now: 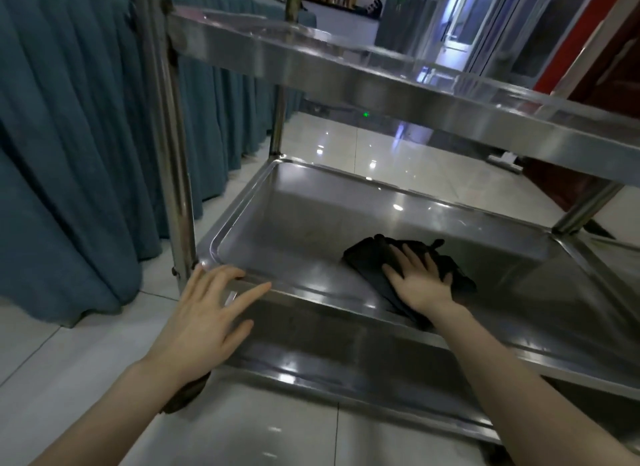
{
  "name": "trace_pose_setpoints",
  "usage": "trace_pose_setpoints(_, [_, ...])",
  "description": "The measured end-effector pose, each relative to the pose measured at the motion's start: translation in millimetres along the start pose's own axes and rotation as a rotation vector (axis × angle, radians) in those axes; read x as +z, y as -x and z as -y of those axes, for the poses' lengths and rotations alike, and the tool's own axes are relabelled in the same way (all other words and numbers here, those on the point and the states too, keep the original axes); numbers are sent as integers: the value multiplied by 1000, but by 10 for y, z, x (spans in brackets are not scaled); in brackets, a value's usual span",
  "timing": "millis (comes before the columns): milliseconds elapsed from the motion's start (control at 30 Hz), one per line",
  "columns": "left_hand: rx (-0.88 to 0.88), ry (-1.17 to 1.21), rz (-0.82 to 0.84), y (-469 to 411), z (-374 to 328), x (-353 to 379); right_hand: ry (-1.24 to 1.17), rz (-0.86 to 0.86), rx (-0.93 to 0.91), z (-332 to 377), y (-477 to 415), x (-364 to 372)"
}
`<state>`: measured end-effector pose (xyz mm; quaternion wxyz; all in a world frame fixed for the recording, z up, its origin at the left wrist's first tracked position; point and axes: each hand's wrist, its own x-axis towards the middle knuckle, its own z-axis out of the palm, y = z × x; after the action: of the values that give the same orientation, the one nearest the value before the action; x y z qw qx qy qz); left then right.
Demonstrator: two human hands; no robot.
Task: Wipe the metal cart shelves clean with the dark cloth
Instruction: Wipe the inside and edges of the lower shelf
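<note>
Right hand lies flat, fingers straight, pressing the dark cloth on the lower shelf; left hand, fingers spread, rests on that shelf's near rim, gripping nothing.

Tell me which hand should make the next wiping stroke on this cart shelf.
Right. The right hand lies flat on the dark cloth inside the shelf, while the left hand sits at the shelf's front rim without the cloth, likely steadying the cart.

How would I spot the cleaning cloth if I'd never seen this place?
Find the steel cart beside the blue curtains. On its tray-like shelf under the upper one, the right hand presses flat on the dark cloth. It is the only black, crumpled thing on the shiny metal.
</note>
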<state>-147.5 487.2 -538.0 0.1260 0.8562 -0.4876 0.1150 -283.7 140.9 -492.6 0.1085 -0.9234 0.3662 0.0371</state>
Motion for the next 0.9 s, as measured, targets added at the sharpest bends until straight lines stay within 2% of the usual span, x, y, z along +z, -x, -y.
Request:
trace_pose_setpoints(133, [-64, 137, -93, 8, -40, 51, 101, -4, -325, 278, 545, 212])
trace_pose_setpoints(200, [-74, 164, -147, -54, -68, 74, 102, 5, -402, 341, 659, 183])
trace_pose_setpoints(333, [-64, 145, -236, -117, -50, 186, 112, -107, -341, 374, 592, 333])
trace_pose_setpoints(500, [-82, 125, -245, -115, -25, 266, 14, 20, -178, 447, -356, 159])
trace_pose_setpoints(633, [-26, 135, -270, -120, 43, 243, -15, -14, -152, 720, -728, 135])
trace_pose_setpoints(800, [-45, 177, -292, -81, 18, 230, 67, -4, -546, 864, -94, 362])
trace_pose_setpoints(900, [-46, 200, -287, -85, 7, 201, 49, 7, -640, 828, 74, 409])
